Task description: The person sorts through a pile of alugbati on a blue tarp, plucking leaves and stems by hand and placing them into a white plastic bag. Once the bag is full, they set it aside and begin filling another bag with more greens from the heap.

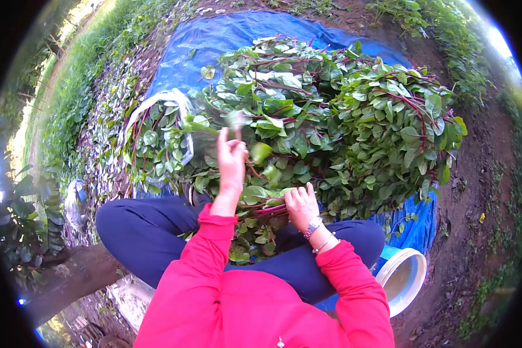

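My left hand [232, 158] is raised over the greens, its fingers closed on a leafy red stem [253, 169] whose leaves are smeared by motion. Lower and to the right, in front of my lap, my right hand [301, 207] grips a small bunch of red-stemmed greens [268, 210], stems towards the palm and leaves to the left. A large heap of the same leafy greens [284, 110] spreads just beyond both hands. To its right lies a thick, stacked pile of greens [388, 122]. At the left, a white band [188, 124] loops around another bundle [156, 139].
Under the greens lies a blue tarp [197, 43]. A white-rimmed bucket [421, 272] tilts beside my right knee. My crossed legs [139, 232] border the heap on the near side. A tree trunk [81, 272] stands at the lower left, with grass [78, 110] farther out.
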Tool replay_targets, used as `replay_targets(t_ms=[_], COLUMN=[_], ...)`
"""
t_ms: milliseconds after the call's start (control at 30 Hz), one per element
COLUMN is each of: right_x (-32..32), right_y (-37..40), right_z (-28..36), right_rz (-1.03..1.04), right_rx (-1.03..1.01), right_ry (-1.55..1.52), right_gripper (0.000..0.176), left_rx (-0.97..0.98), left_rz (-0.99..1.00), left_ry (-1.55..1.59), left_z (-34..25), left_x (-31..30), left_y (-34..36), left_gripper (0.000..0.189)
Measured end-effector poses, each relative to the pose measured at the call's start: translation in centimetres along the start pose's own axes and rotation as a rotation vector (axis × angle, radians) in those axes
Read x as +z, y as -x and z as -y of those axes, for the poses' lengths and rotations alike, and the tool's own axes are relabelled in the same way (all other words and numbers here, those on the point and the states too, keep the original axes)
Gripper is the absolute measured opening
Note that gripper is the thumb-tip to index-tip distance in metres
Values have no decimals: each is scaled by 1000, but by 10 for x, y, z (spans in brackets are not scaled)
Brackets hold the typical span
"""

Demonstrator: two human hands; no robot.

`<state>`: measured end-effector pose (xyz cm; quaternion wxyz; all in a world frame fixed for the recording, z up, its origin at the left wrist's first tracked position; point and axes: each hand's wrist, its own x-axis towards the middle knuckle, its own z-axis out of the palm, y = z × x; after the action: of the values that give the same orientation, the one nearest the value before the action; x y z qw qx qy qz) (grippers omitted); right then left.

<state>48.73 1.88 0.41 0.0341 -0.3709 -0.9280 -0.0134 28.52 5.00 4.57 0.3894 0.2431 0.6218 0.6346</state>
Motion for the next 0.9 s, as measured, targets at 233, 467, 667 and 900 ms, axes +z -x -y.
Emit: replay_targets(t_ms=[233,467,667,900], right_x=[-6,-10,6,3], right_y=[4,-8,1,-5], right_z=[-1,-4,-3,0], right_rz=[-25,-217,36,38], right_rx=[101,88,5,59], right_ry=[-52,-177,-164,-130], right_gripper=[10,15,9,9], left_rx=[646,383,118,451], left_rz=[-158,965,987,563], left_ry=[-613,-905,-853,-1567], left_z=[-69,27,63,132], left_x=[-6,2,6,46], left_y=[-18,24,-14,-48], left_gripper=[23,23,24,21])
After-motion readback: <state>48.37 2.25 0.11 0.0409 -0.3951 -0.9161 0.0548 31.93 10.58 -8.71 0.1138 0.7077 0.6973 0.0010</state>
